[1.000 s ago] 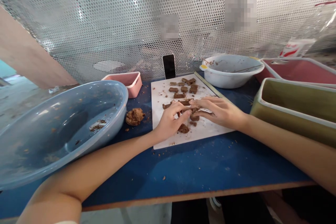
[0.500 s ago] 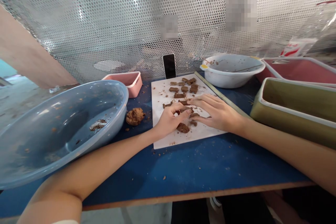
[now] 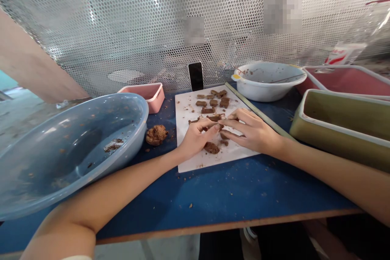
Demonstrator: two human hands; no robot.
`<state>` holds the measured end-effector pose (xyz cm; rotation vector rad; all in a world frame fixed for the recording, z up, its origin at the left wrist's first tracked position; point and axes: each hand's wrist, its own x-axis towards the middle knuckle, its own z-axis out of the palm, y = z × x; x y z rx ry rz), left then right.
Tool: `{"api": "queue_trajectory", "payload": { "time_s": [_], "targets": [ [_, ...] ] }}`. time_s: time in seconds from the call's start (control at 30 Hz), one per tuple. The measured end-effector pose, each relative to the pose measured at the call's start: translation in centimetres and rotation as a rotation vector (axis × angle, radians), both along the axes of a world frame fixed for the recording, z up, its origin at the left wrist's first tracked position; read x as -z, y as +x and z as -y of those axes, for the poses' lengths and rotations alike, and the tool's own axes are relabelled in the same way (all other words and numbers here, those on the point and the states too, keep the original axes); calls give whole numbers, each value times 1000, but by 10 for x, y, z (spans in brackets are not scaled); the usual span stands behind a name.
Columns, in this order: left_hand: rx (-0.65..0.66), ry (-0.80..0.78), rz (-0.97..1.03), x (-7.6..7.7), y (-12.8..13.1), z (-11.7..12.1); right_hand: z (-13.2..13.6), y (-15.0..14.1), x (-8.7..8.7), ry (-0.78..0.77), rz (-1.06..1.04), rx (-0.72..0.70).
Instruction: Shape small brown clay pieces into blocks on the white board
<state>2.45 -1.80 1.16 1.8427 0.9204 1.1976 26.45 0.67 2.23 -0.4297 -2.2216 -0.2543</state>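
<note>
A small piece of brown clay (image 3: 221,127) lies low over the white board (image 3: 190,162), mostly hidden by my fingers. My left hand (image 3: 198,136) pinches it from the left, thumb and fingers bent around it. From the right, my right hand (image 3: 251,130) meets it with its fingertips and thumb. Just below my fingers rest a rough clay lump (image 3: 211,148) and a smaller bit of clay (image 3: 224,142). Beyond my hands several shaped clay pieces, one a flat bar (image 3: 208,110), sit on the board among crumbs. A larger clay ball (image 3: 156,135) is on the table left of the board.
A big blue basin (image 3: 122,162) stands left, with a small pink box (image 3: 156,97) behind it. A phone (image 3: 196,76) leans upright behind the board. A stick (image 3: 258,109) runs along the board's right edge. Farther right are a white basin (image 3: 268,93) and an olive trough (image 3: 341,134).
My right hand's fingers have drawn in and bent more around the small clay piece, uncovering part of the piece behind. My left hand stays nearly in place.
</note>
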Motion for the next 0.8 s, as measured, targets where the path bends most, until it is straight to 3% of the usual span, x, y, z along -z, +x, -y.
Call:
{"api": "queue_trajectory", "payload": {
  "time_s": [0.5,0.8],
  "targets": [
    [2,-45,12,2,-3,-2,4,-3,-5,169,36,10],
    [22,-46,59,1,-2,-4,1,-5,-4,99,-34,7]
  ]
}}
